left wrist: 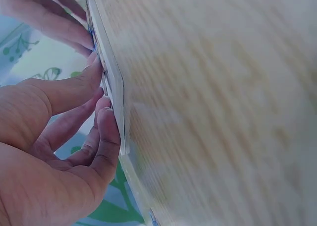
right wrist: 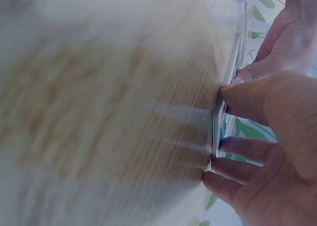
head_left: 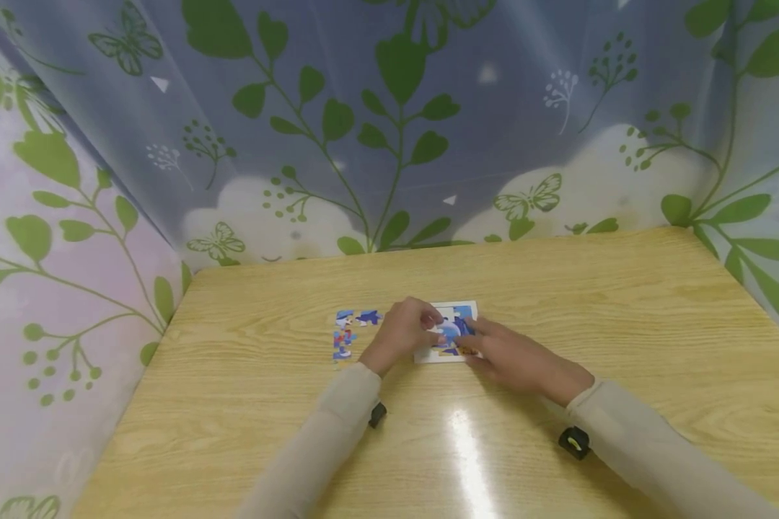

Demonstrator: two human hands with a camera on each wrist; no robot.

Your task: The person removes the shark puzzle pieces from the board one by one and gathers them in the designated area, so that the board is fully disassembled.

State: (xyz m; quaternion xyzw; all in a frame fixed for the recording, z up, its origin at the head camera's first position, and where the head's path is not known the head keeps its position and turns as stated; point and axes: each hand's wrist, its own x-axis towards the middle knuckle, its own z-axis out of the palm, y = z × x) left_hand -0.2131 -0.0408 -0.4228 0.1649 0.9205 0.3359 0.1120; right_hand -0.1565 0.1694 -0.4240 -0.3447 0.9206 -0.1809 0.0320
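Observation:
A small jigsaw puzzle (head_left: 451, 329) with a white border lies on the table, its picture partly filled with blue pieces. My left hand (head_left: 405, 328) is over its left side, the thumb tip on the picture. In the left wrist view the left hand's fingers (left wrist: 106, 132) bend down at the board's edge, and no piece shows between thumb and fingers. My right hand (head_left: 516, 353) lies at the board's right side, fingertips touching the picture and the rim. In the right wrist view the right thumb (right wrist: 242, 93) rests on the near edge, fingers spread along the side.
Several loose puzzle pieces (head_left: 342, 336) lie left of the board, some joined, partly behind the left hand. The wooden table (head_left: 266, 432) reaches back to a curtain (head_left: 337, 144) with leaf prints. Dark wrist devices (head_left: 574, 442) sit under both sleeves.

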